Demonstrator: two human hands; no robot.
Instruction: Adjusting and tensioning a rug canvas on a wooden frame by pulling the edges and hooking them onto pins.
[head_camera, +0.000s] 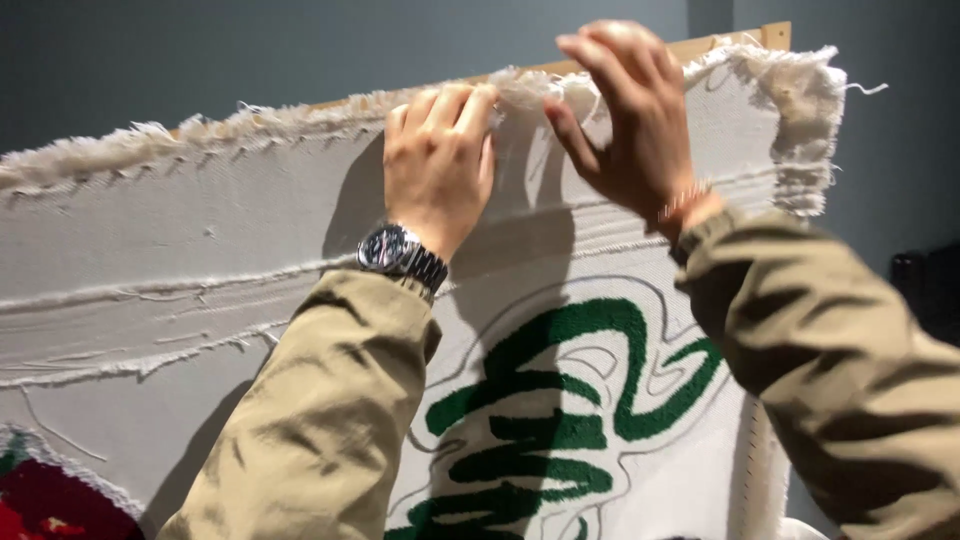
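Observation:
A white tufting cloth (160, 250) is stretched over a wooden frame (735, 40), its top edge frayed. My left hand (435, 165), with a metal wristwatch (400, 255), presses its curled fingers over the frayed top edge (300, 112). Just to the right, my right hand (630, 115) pinches the frayed cloth at the same top edge between thumb and fingers. Both arms wear tan sleeves. A green tufted pattern (560, 400) with drawn outlines fills the cloth below my hands.
A red tufted patch (45, 505) shows at the bottom left corner of the cloth. Behind the frame is a dark grey wall (200, 50). A dark object (925, 285) stands at the right edge.

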